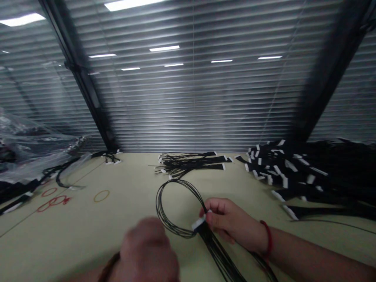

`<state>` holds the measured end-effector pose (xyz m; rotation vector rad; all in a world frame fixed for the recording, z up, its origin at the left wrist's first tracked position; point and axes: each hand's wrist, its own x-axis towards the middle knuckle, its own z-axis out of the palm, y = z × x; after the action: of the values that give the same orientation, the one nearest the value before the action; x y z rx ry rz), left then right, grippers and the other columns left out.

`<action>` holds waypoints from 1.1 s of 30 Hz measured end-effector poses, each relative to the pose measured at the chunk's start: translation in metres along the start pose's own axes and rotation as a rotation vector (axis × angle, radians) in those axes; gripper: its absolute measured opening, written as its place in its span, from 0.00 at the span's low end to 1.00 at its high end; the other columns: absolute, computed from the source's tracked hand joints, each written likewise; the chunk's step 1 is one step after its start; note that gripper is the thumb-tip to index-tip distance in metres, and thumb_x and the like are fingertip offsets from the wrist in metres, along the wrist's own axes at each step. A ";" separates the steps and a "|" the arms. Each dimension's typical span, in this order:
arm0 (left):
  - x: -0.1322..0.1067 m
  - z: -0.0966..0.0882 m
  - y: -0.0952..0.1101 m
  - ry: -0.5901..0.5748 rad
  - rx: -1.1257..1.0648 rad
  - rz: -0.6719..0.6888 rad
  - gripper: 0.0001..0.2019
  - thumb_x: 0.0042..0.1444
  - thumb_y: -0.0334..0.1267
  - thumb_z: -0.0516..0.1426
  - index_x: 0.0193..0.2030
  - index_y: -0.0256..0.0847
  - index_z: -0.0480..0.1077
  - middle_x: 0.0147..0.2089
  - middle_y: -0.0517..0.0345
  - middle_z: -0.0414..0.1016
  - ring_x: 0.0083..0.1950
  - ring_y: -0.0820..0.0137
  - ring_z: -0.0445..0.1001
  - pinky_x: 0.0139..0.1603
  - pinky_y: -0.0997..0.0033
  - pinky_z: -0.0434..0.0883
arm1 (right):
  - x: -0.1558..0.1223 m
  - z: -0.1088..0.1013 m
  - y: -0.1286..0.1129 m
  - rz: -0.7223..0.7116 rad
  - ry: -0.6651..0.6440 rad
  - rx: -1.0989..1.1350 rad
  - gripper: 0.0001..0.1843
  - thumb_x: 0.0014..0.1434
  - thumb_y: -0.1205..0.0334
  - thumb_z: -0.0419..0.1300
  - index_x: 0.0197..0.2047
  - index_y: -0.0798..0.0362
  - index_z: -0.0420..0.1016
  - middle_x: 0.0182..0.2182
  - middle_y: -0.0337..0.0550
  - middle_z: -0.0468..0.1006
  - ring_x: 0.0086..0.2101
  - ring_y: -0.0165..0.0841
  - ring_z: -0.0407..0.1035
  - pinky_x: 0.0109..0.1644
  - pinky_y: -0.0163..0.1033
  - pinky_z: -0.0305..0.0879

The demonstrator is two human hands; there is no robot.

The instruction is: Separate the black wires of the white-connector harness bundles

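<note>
My right hand (227, 221) pinches the black wires (216, 248) at the white plug (198, 223) — light, floppy, best held there. My left hand (147, 250) is blurry — can't tell.

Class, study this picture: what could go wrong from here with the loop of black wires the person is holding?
1. The right hand pinches the loop of thin black wires only at its crossing, beside the white plastic connector. A slack grip could let the coil spring open.
2. The long tails of the wires trail toward the person, close to the blurred left hand, which might snag them.
</note>
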<state>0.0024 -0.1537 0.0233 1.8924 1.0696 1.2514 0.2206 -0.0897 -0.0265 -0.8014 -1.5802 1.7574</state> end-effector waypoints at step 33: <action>0.031 0.038 -0.029 -0.564 -0.400 -0.608 0.13 0.52 0.45 0.55 0.34 0.34 0.66 0.25 0.63 0.65 0.19 0.79 0.61 0.20 0.77 0.59 | -0.006 0.011 -0.007 -0.044 0.095 -0.204 0.16 0.58 0.50 0.52 0.33 0.57 0.63 0.21 0.38 0.69 0.18 0.22 0.58 0.20 0.27 0.54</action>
<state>0.0366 -0.1148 -0.0013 1.3370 0.8961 0.4890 0.2159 -0.1004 -0.0187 -0.9253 -1.7182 1.5205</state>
